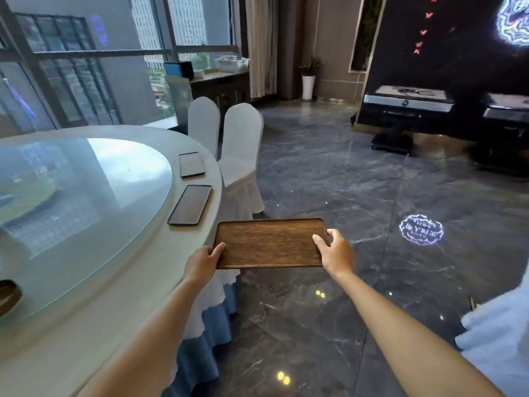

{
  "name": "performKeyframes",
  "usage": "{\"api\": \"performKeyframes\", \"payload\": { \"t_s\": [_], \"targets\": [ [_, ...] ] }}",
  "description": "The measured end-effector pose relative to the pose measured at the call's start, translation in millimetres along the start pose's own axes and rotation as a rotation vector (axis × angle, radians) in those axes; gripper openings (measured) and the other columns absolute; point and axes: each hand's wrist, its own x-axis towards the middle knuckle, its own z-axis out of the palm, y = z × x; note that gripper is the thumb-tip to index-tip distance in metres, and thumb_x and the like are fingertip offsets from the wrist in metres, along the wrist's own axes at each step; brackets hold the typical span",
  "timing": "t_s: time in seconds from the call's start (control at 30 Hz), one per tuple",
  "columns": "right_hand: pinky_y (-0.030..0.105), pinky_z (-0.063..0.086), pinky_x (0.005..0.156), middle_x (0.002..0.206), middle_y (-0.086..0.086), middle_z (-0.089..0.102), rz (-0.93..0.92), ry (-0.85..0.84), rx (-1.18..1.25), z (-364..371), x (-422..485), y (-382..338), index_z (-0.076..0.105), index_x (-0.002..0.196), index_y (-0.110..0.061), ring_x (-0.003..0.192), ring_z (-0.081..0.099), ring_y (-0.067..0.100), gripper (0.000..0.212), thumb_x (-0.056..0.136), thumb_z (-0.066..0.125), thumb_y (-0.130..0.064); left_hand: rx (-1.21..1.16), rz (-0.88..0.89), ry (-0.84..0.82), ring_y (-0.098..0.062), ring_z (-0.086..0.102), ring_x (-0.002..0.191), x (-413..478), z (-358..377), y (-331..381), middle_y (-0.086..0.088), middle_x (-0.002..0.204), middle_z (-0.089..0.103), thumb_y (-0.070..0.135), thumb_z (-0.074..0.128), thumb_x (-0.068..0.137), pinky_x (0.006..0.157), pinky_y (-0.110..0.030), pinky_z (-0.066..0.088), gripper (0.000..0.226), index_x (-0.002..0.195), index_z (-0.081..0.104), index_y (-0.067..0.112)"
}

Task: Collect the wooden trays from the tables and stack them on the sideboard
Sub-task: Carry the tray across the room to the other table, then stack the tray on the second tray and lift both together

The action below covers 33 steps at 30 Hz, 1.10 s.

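I hold a brown wooden tray [269,243] flat in the air, just off the right edge of the round table [86,310]. My left hand [203,262] grips its near left corner and my right hand [336,252] grips its right end. Two more dark trays lie on the table's rim: one close by [190,204] and one farther back [191,164]. The end of another wooden tray [8,295] shows at the left edge. A dark sideboard [223,87] stands by the window at the back.
A glass turntable [80,202] covers the table's middle. Two white-covered chairs [240,144] stand behind the table. Dark marble floor [329,181] stretches to the right. Two black stands [400,116] line the far right wall. A white cloth [498,330] shows at the lower right.
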Motion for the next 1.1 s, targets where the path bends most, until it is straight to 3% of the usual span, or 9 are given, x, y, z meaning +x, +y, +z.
{"api": "performKeyframes", "payload": {
  "t_s": [0.33, 0.43, 0.53, 0.63, 0.73, 0.8, 0.87, 0.97, 1.1],
  "targets": [
    [0.039, 0.043, 0.083, 0.114, 0.018, 0.065, -0.11, -0.175, 0.032, 62, 218, -42, 0.053, 0.118, -0.005, 0.107, 0.055, 0.038, 0.042, 0.088, 0.055, -0.035, -0.069, -0.169, 0.178, -0.021, 0.045, 0.046, 173, 14, 51, -0.001, 0.041, 0.042, 0.043, 0.044, 0.092, 0.054, -0.034, 0.031, 0.059, 0.04, 0.035, 0.017],
    [0.036, 0.041, 0.079, 0.113, 0.019, 0.065, -0.18, -0.229, 0.048, 92, 266, -55, 0.054, 0.117, -0.004, 0.106, 0.056, 0.038, 0.041, 0.088, 0.056, -0.033, -0.069, -0.24, 0.218, -0.018, 0.047, 0.041, 211, 15, 46, -0.001, 0.038, 0.043, 0.045, 0.043, 0.091, 0.049, -0.03, 0.032, 0.059, 0.04, 0.035, 0.016],
    [0.033, 0.037, 0.074, 0.112, 0.017, 0.066, -0.238, -0.289, 0.027, 128, 309, -67, 0.054, 0.116, -0.006, 0.104, 0.057, 0.037, 0.039, 0.089, 0.054, -0.034, -0.05, -0.305, 0.274, -0.024, 0.047, 0.049, 250, 15, 35, -0.001, 0.04, 0.042, 0.047, 0.043, 0.091, 0.051, -0.032, 0.03, 0.06, 0.04, 0.037, 0.016],
    [0.037, 0.045, 0.08, 0.116, 0.017, 0.064, -0.288, -0.364, 0.01, 173, 347, -82, 0.052, 0.118, -0.008, 0.105, 0.058, 0.036, 0.04, 0.09, 0.051, -0.036, -0.044, -0.376, 0.326, -0.029, 0.05, 0.058, 289, 14, 19, -0.003, 0.043, 0.043, 0.047, 0.042, 0.091, 0.055, -0.033, 0.029, 0.062, 0.039, 0.035, 0.014],
    [0.036, 0.047, 0.08, 0.116, 0.016, 0.065, -0.355, -0.437, -0.009, 223, 384, -107, 0.052, 0.119, -0.008, 0.103, 0.06, 0.034, 0.039, 0.091, 0.049, -0.036, -0.055, -0.466, 0.393, -0.035, 0.062, 0.077, 325, 12, 0, -0.015, 0.062, 0.06, 0.046, 0.04, 0.092, 0.059, -0.032, 0.032, 0.06, 0.044, 0.049, 0.013],
    [0.038, 0.048, 0.079, 0.114, 0.016, 0.065, -0.4, -0.489, -0.03, 258, 406, -128, 0.052, 0.118, -0.008, 0.102, 0.061, 0.035, 0.038, 0.092, 0.048, -0.036, -0.064, -0.555, 0.429, -0.036, 0.063, 0.091, 347, 8, -11, -0.022, 0.085, 0.069, 0.047, 0.039, 0.093, 0.067, -0.033, 0.037, 0.057, 0.062, 0.067, 0.009],
    [0.039, 0.048, 0.076, 0.109, 0.017, 0.067, -0.441, -0.547, -0.064, 291, 424, -147, 0.051, 0.118, -0.01, 0.098, 0.062, 0.036, 0.038, 0.092, 0.046, -0.037, -0.068, -0.633, 0.463, -0.038, 0.062, 0.097, 365, 1, -24, -0.025, 0.098, 0.069, 0.047, 0.038, 0.093, 0.073, -0.035, 0.043, 0.058, 0.078, 0.071, 0.002],
    [0.035, 0.044, 0.072, 0.106, 0.019, 0.067, -0.498, -0.627, -0.073, 338, 444, -172, 0.051, 0.119, -0.01, 0.096, 0.061, 0.037, 0.038, 0.093, 0.044, -0.037, -0.068, -0.701, 0.528, -0.039, 0.061, 0.1, 382, -11, -39, -0.025, 0.105, 0.068, 0.045, 0.039, 0.093, 0.078, -0.036, 0.045, 0.053, 0.089, 0.072, 0.004],
    [0.037, 0.042, 0.074, 0.107, 0.02, 0.065, -0.57, -0.77, -0.083, 392, 451, -196, 0.05, 0.12, -0.009, 0.099, 0.059, 0.038, 0.037, 0.095, 0.04, -0.034, -0.05, -0.782, 0.628, -0.039, 0.061, 0.095, 385, -19, -61, -0.025, 0.099, 0.068, 0.041, 0.036, 0.095, 0.074, -0.037, 0.044, 0.051, 0.083, 0.065, 0.001]
  ]
}}
